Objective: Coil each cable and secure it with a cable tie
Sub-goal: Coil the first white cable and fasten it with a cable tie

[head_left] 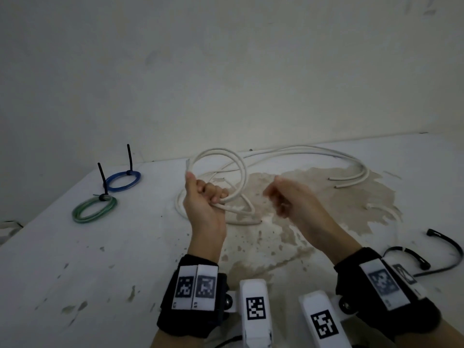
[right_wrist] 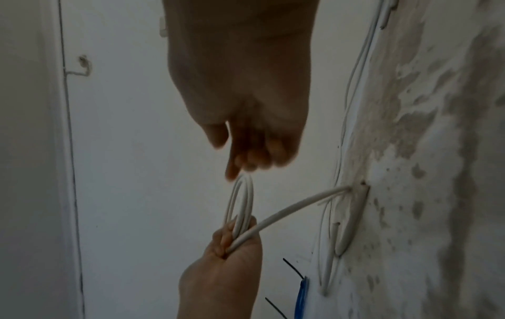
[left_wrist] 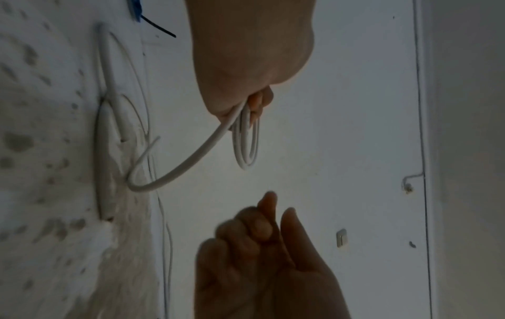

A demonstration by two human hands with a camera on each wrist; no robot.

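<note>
My left grip (head_left: 204,197) clamps the white cable (head_left: 226,156) loops; my right grip (head_left: 283,197) hangs loosely curled, empty. I should feed each new loop evenly, matching size.

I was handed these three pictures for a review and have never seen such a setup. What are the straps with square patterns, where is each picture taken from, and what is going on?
No machine here: a person wears cameras, one on the head and one strapped to each wrist. The head view looks down at a stained white table. The left hand grips loops of a white cable; the right hand, holding nothing, is near it. A blue coil and a green coil lie tied already. Loose black cable ties wait at the right.
</note>
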